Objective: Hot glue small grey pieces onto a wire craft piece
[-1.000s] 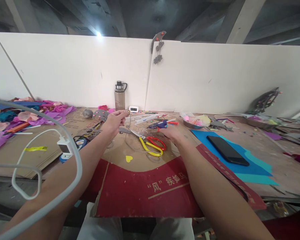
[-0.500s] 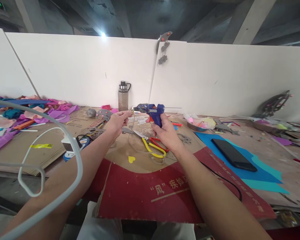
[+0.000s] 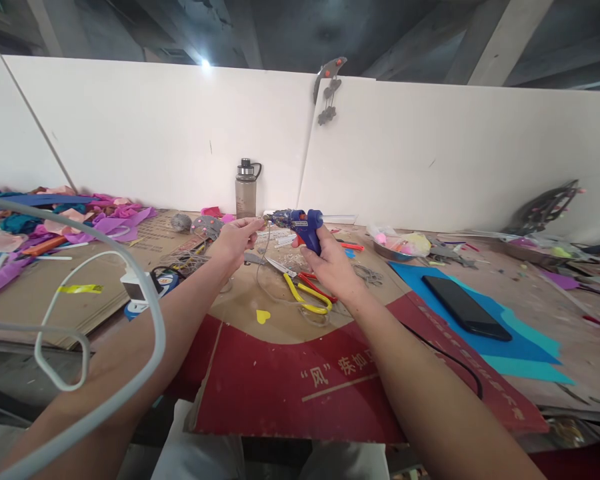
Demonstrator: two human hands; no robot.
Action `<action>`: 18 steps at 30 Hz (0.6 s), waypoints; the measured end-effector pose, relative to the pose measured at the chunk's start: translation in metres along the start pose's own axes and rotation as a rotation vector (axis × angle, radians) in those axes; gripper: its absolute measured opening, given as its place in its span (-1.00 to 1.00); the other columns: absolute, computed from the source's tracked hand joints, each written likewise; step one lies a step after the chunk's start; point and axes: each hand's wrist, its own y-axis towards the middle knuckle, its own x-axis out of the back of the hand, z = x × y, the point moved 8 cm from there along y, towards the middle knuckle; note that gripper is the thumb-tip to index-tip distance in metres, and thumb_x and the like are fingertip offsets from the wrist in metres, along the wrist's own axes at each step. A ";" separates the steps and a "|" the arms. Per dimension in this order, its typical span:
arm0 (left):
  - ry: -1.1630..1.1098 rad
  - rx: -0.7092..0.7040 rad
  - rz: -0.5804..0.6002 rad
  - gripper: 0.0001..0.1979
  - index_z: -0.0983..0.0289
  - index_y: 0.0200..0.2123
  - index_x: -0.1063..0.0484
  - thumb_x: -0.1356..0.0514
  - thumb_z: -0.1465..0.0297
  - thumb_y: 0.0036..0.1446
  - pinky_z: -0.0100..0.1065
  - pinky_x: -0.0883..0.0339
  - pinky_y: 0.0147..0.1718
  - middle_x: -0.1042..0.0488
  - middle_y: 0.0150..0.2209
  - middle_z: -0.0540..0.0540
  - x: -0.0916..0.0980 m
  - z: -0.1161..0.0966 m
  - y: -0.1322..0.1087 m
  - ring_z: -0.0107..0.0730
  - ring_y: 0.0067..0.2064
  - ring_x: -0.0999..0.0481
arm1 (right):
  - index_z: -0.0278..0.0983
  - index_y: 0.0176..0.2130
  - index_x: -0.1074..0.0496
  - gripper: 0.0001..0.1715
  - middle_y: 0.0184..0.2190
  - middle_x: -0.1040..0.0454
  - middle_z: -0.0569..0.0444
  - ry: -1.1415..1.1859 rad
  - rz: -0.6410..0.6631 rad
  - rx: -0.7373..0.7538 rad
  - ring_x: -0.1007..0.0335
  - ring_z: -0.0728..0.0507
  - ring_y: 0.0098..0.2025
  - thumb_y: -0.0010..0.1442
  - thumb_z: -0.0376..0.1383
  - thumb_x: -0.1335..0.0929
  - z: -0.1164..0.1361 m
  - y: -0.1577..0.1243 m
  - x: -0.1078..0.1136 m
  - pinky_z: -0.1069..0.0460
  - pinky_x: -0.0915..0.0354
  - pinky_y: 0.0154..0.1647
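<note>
My right hand is wrapped round the handle of a blue hot glue gun, whose nozzle points left. Its tip is right by the fingertips of my left hand, which pinch the end of a thin pale cord. From there the cord hangs down and loops over the cardboard; any small piece at the fingertips is too small to make out. Below the gun lie yellow-handled scissors and a red-handled tool. A yellow paper heart rests on the red-and-brown cardboard.
A water bottle stands against the white partition. Felt scraps are heaped at left, near a white cable crossing the foreground. On the right, a black phone lies on blue sheets, with a metal dish behind.
The glue gun has tilted slightly, its rear end turning a little, with the nozzle still at my left fingertips. The view has shifted slightly; both hands keep their holds.
</note>
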 end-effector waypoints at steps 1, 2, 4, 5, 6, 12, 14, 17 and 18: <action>0.004 -0.005 0.004 -0.70 0.33 -0.55 -0.44 -0.38 0.21 -0.19 -0.46 0.18 -0.70 -0.37 -0.57 0.00 -0.001 0.000 0.000 -0.67 -0.63 -0.09 | -0.21 -0.03 -0.29 -0.66 -0.17 -0.46 0.04 -0.005 0.000 0.004 -0.35 -0.10 -0.28 0.18 -0.31 -0.20 0.000 0.000 0.000 0.00 -0.29 -0.23; 0.008 -0.008 0.004 -0.70 0.33 -0.56 -0.44 -0.37 0.21 -0.19 -0.46 0.18 -0.70 -0.36 -0.58 0.00 -0.001 0.000 0.000 -0.67 -0.63 -0.09 | -0.21 -0.05 -0.30 -0.68 -0.19 -0.46 0.05 -0.013 0.001 0.004 -0.35 -0.10 -0.29 0.18 -0.30 -0.20 0.000 0.000 0.000 0.00 -0.28 -0.23; 0.015 -0.011 0.002 -0.71 0.32 -0.56 -0.44 -0.37 0.21 -0.18 -0.47 0.18 -0.70 -0.36 -0.59 0.00 -0.001 0.000 0.001 -0.66 -0.64 -0.09 | -0.21 -0.07 -0.30 -0.70 -0.22 -0.46 0.05 -0.031 -0.001 -0.002 -0.35 -0.11 -0.29 0.19 -0.30 -0.19 0.000 0.000 0.001 -0.01 -0.28 -0.24; 0.017 -0.013 0.000 -0.71 0.32 -0.56 -0.44 -0.37 0.21 -0.18 -0.47 0.18 -0.70 -0.35 -0.60 0.00 -0.001 0.000 0.001 -0.66 -0.64 -0.09 | -0.21 -0.08 -0.31 -0.71 -0.22 -0.45 0.05 -0.040 -0.001 -0.001 -0.34 -0.11 -0.29 0.19 -0.30 -0.19 0.001 0.000 0.001 -0.01 -0.27 -0.23; 0.017 -0.017 -0.003 -0.71 0.32 -0.56 -0.44 -0.37 0.22 -0.17 -0.47 0.18 -0.70 -0.34 -0.61 0.00 0.000 0.000 0.001 -0.66 -0.64 -0.09 | -0.22 -0.08 -0.31 -0.71 -0.23 -0.45 0.04 -0.048 -0.002 0.004 -0.34 -0.12 -0.28 0.19 -0.30 -0.19 0.002 0.000 0.001 -0.01 -0.27 -0.23; 0.007 -0.033 -0.015 -0.73 0.32 -0.57 -0.43 -0.36 0.25 -0.16 -0.49 0.17 -0.70 -0.31 -0.65 -0.02 0.000 -0.002 0.001 -0.65 -0.65 -0.08 | -0.24 -0.01 -0.29 -0.63 -0.22 -0.45 0.02 -0.110 -0.013 0.042 -0.33 -0.15 -0.23 0.17 -0.30 -0.21 0.005 0.000 0.000 -0.04 -0.25 -0.15; 0.014 -0.027 -0.012 -0.74 0.32 -0.57 -0.43 -0.36 0.25 -0.16 -0.49 0.16 -0.70 -0.30 -0.65 -0.02 0.000 -0.001 0.001 -0.65 -0.65 -0.08 | -0.24 0.01 -0.28 -0.61 -0.22 -0.44 0.01 -0.119 -0.022 0.037 -0.33 -0.16 -0.21 0.17 -0.29 -0.21 0.004 0.000 0.000 -0.05 -0.25 -0.14; 0.021 -0.020 -0.004 -0.75 0.32 -0.56 -0.43 -0.35 0.26 -0.13 -0.50 0.16 -0.70 -0.27 -0.67 -0.03 -0.001 -0.001 0.001 -0.64 -0.64 -0.09 | -0.24 0.03 -0.27 -0.60 -0.23 -0.45 0.01 -0.114 -0.031 0.042 -0.34 -0.17 -0.21 0.18 -0.28 -0.21 0.005 0.000 0.000 -0.05 -0.25 -0.13; 0.021 -0.021 -0.002 -0.76 0.32 -0.57 -0.43 -0.35 0.27 -0.13 -0.51 0.16 -0.70 -0.26 -0.67 -0.03 -0.001 -0.001 0.001 -0.64 -0.64 -0.09 | -0.24 0.04 -0.27 -0.59 -0.23 -0.45 0.00 -0.116 -0.034 0.047 -0.34 -0.17 -0.21 0.19 -0.27 -0.21 0.005 0.000 0.000 -0.05 -0.25 -0.13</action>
